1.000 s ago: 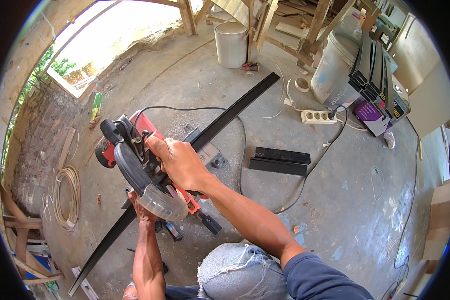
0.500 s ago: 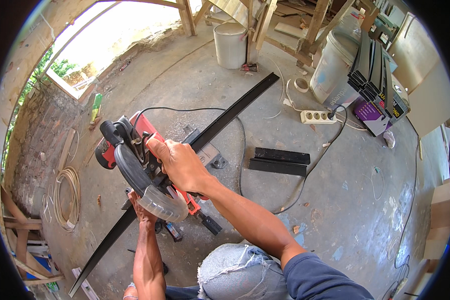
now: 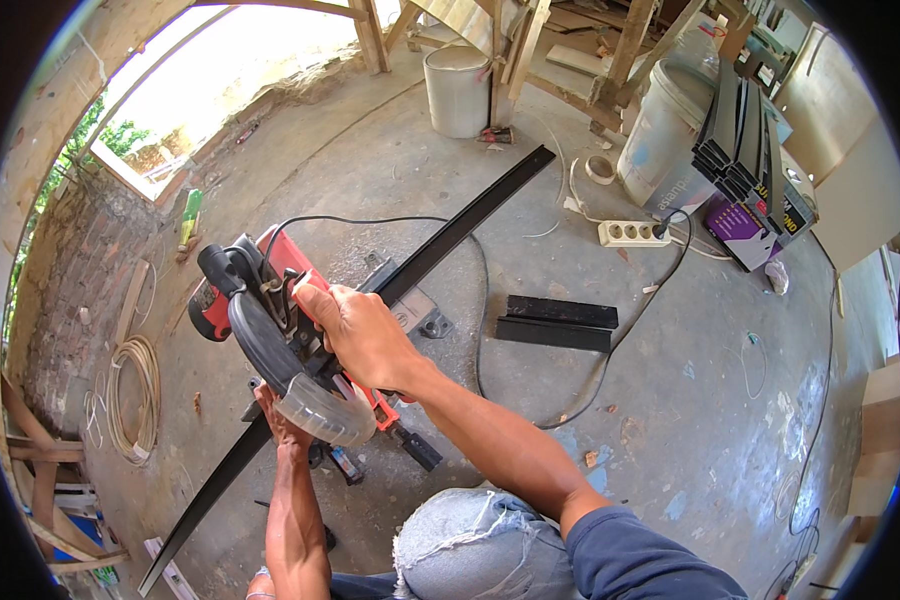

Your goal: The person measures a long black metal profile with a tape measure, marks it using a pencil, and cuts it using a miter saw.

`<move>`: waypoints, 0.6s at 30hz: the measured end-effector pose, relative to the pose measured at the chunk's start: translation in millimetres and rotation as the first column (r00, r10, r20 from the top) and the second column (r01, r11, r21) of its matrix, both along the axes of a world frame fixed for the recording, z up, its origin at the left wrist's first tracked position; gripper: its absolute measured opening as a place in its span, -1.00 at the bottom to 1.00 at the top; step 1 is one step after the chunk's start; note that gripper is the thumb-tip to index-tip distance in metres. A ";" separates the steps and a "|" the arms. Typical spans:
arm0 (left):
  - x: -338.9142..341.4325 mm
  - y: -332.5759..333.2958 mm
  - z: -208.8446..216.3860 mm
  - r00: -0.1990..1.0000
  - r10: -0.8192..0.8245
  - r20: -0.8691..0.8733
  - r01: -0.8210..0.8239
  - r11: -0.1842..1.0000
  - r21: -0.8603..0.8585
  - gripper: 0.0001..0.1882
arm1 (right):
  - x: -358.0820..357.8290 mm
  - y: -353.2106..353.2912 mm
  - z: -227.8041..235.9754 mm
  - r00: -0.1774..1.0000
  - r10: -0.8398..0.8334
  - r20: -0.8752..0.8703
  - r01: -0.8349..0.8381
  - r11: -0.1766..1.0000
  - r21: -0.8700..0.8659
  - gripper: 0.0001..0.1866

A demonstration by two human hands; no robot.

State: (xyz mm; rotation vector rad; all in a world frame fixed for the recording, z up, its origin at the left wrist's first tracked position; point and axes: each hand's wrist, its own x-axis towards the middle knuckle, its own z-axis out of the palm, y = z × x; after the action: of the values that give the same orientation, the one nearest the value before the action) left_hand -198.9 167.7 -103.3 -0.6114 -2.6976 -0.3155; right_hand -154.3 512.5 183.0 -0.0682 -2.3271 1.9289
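Observation:
My right hand [image 3: 365,335] is wrapped round the handle of a red and black cut-off saw [image 3: 280,350], whose curved guard ends in a clear cover. Across the saw's grey metal base [image 3: 422,312] lies a long black metal profile [image 3: 475,222], running from lower left to upper right. My left hand [image 3: 284,418] is closed on this profile just left of the clear cover. Part of its fingers is hidden behind the saw. Two short black profile pieces [image 3: 555,324] lie side by side on the floor, right of the saw.
A black cable loops over the floor near a white power strip [image 3: 632,234]. White buckets [image 3: 458,92] stand farther back, and more black profiles [image 3: 738,140] rest on a box at right. Coiled hose [image 3: 133,400] lies at left. A black-handled tool [image 3: 417,448] lies near my knee.
The view has shifted very slightly. Both hands, the saw and the long profile keep their places relative to one another.

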 end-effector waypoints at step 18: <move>5.8 7.6 12.0 0.998 -0.009 0.065 0.004 0.996 0.087 -0.36 | 4.0 5.6 3.2 0.995 0.066 0.069 -0.065 0.998 -0.006 -0.11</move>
State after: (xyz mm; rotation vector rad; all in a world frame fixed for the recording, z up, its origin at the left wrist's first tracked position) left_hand -193.1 175.3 -91.3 -0.5947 -2.7278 -0.4591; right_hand -150.3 518.1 186.2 -0.0609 -2.3992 1.9916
